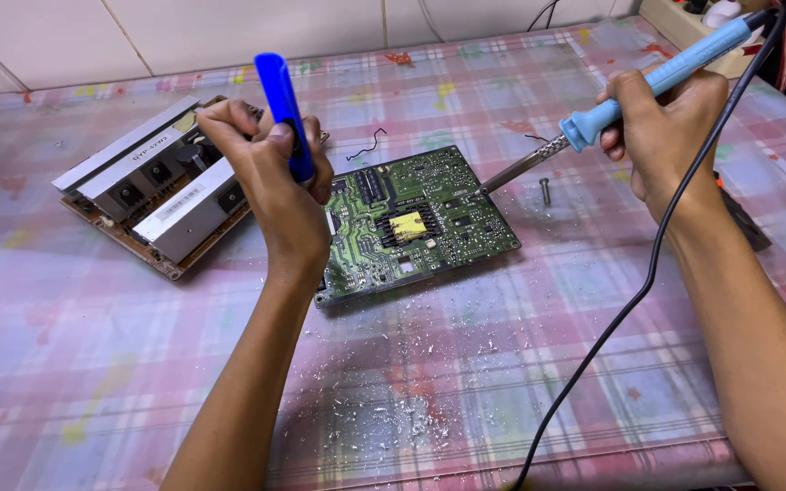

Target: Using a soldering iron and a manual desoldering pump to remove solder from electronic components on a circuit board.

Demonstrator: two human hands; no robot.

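Note:
A green circuit board (pixel 429 214) with a yellow component lies solder-side up in the middle of the table. My left hand (pixel 270 177) grips a blue plastic tool (pixel 282 100), held upright over the board's left end. My right hand (pixel 661 127) holds a soldering iron with a light blue handle (pixel 675 68); its metal tip (pixel 488 185) touches the board's right edge. The iron's black cord (pixel 648 273) trails down across my right forearm.
A second board with silver heat sinks (pixel 152 186) lies at the left. A loose screw (pixel 545 189) and a curl of thin black wire (pixel 367 145) lie near the green board. Pale solder crumbs (pixel 411 400) litter the plaid tablecloth in front. A white wall runs behind.

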